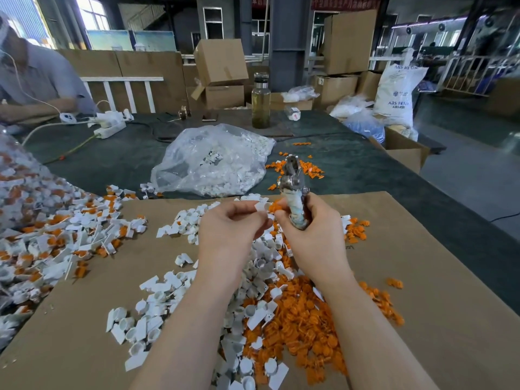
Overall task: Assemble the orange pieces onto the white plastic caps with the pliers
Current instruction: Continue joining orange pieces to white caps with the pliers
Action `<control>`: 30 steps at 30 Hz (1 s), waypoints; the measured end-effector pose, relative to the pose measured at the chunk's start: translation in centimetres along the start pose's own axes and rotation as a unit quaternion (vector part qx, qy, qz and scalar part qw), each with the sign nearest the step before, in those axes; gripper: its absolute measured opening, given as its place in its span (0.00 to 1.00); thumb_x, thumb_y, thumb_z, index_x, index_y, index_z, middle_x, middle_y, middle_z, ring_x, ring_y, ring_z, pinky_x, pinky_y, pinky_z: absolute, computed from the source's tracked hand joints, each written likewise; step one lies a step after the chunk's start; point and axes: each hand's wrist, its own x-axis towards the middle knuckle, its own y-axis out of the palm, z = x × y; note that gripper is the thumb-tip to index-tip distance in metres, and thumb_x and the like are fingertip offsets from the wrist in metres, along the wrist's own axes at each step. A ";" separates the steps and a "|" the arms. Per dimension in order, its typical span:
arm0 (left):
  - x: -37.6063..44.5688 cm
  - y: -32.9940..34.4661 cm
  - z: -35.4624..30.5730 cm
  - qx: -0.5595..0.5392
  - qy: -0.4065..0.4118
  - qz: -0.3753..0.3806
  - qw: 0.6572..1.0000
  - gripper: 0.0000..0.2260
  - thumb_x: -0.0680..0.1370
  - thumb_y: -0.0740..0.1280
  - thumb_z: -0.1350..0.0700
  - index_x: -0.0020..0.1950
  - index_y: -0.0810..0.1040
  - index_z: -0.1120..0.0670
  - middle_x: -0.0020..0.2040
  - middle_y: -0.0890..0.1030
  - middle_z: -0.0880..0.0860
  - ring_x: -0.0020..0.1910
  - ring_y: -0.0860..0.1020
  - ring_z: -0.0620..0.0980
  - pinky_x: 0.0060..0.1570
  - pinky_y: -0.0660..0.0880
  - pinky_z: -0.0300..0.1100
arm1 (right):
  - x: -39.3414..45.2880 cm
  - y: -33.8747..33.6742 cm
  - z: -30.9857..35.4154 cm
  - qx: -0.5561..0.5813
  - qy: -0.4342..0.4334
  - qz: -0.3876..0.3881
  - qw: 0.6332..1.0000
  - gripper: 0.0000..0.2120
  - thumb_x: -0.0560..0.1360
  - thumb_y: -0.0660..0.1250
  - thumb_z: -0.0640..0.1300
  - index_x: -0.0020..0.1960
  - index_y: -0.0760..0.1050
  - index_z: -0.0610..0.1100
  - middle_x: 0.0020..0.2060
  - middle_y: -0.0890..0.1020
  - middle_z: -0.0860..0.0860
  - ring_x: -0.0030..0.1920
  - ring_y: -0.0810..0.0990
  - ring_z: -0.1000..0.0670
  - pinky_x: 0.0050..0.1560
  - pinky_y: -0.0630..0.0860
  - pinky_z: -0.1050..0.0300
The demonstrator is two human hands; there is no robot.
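Observation:
My left hand (228,229) pinches a white plastic cap (262,206) between thumb and fingers, above the cardboard sheet. My right hand (315,232) grips the wrapped handle of metal pliers (292,187), jaws pointing up and away. Its fingertips also pinch an orange piece (274,207) right beside the cap. Loose white caps (157,311) and orange pieces (306,327) lie heaped under my forearms.
A pile of assembled white-and-orange parts (53,237) lies at the left. A clear bag of white caps (213,161) sits beyond the cardboard sheet (422,277). A bottle (260,101), power strip (109,129) and boxes stand farther back. Another person (36,77) sits far left.

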 end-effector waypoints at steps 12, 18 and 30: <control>-0.5 0.5 0.0 0.146 0.123 -0.015 0.981 0.06 0.73 0.75 0.55 0.38 0.84 0.44 0.33 0.84 0.41 0.35 0.82 0.39 0.39 0.77 0.32 | -0.1 0.1 -0.2 -0.023 -0.010 -0.028 0.999 0.05 0.73 0.73 0.45 0.45 0.77 0.46 0.35 0.80 0.56 0.38 0.78 0.55 0.34 0.72 0.65; -0.8 0.7 0.0 0.178 0.158 -0.011 0.971 0.11 0.73 0.75 0.57 0.35 0.81 0.41 0.33 0.82 0.37 0.34 0.80 0.36 0.35 0.72 0.25 | -0.1 0.1 -0.1 -0.025 -0.007 -0.022 0.999 0.05 0.73 0.73 0.44 0.46 0.78 0.46 0.36 0.81 0.56 0.38 0.79 0.55 0.36 0.74 0.61; -0.4 0.8 1.0 0.160 0.149 -0.033 0.975 0.06 0.73 0.76 0.56 0.40 0.82 0.45 0.35 0.83 0.39 0.36 0.80 0.34 0.34 0.70 0.23 | 0.3 -0.5 0.0 -0.015 0.007 0.069 0.998 0.09 0.75 0.70 0.41 0.55 0.80 0.47 0.41 0.82 0.57 0.41 0.80 0.58 0.40 0.76 0.63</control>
